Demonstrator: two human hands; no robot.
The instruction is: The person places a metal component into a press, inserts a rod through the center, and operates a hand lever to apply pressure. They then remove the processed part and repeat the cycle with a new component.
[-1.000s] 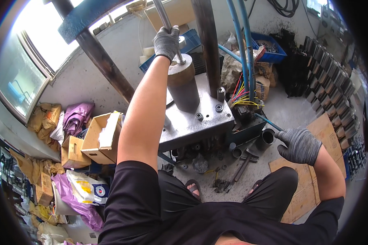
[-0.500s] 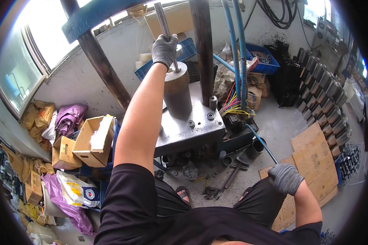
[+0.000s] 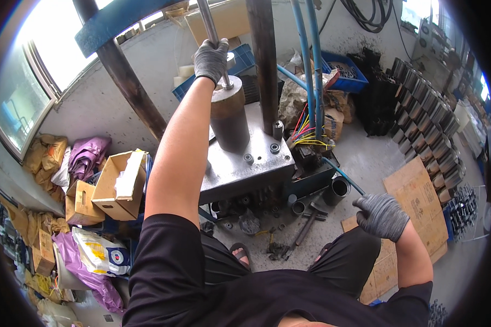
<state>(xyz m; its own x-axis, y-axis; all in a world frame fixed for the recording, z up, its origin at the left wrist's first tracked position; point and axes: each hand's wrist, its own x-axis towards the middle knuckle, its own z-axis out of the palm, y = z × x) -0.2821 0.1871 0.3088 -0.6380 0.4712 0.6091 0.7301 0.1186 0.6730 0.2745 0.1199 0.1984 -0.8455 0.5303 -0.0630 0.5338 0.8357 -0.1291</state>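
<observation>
My left hand (image 3: 210, 60), in a grey knit glove, is closed around an upright metal rod (image 3: 208, 19). The rod's lower end meets the top of a thick dark steel cylinder (image 3: 229, 122), which stands on a flat steel block (image 3: 240, 170). At the right, my gloved right hand (image 3: 384, 217) is curled at the end of a slim blue lever (image 3: 343, 175). The lever slopes down toward me from a dark unit with coloured wires (image 3: 313, 143); my fingers partly hide its end. Small ring-shaped parts (image 3: 248, 158) lie on the block beside the cylinder.
Dark steel columns (image 3: 264, 65) and blue pipes (image 3: 314, 71) rise around the block. A hammer (image 3: 306, 226) and short tubes (image 3: 341, 187) are on the floor. Stacked metal cylinders (image 3: 425, 125) and flattened cardboard (image 3: 417, 204) are at right; open cardboard boxes (image 3: 117, 188) at left.
My right hand has risen with the lever's end, so the lever slopes less steeply. My left hand keeps its hold on the rod. The whole view has shifted slightly.
</observation>
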